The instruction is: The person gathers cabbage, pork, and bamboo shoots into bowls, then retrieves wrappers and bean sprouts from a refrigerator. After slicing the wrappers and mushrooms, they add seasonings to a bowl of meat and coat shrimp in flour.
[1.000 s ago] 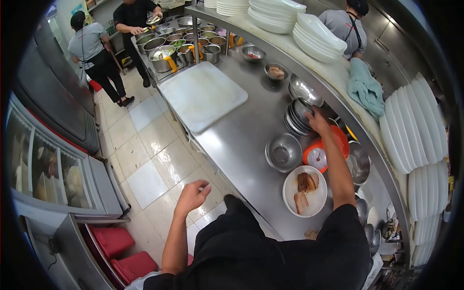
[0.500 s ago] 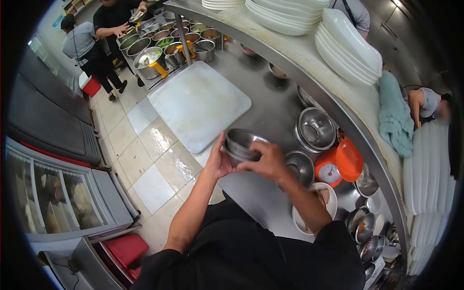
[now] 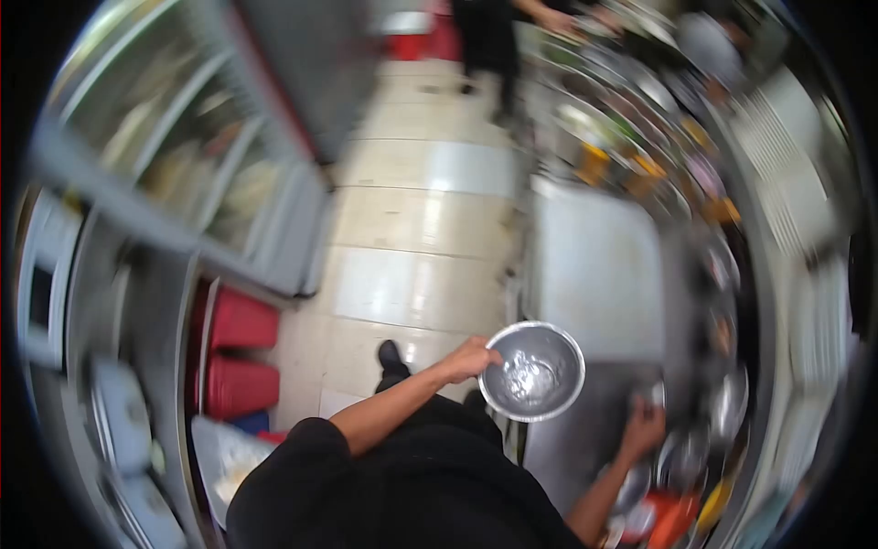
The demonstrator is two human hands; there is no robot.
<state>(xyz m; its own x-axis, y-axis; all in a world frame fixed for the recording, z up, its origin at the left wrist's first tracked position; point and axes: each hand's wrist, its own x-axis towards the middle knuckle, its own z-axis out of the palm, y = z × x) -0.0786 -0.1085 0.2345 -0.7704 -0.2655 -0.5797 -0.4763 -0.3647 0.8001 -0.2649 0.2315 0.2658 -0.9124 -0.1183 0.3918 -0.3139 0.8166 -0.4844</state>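
Observation:
A round steel mixing bowl (image 3: 562, 389) is in my left hand (image 3: 468, 360), gripped at its left rim with the thumb over the edge. Its shiny inside faces up, and the bowl overlaps the front edge of the steel counter (image 3: 572, 444). My right hand (image 3: 646, 426) is over the counter to the right, smeared by motion, its fingers curled. A small bright metallic shape shows at those fingertips, but I cannot tell what it is. More steel bowls (image 3: 684, 457) stand just right of that hand.
A white cutting board (image 3: 599, 270) lies on the counter ahead, with food containers (image 3: 622, 128) beyond it. An orange scale (image 3: 672, 517) is at lower right. Red bins (image 3: 242, 380) and a glass-fronted fridge (image 3: 187, 137) line the left. A person (image 3: 485, 46) stands at the far end.
The view has swung left toward the aisle. My hands, together on the steel bowl before, have parted: the left keeps the bowl, while the right has moved away over the counter.

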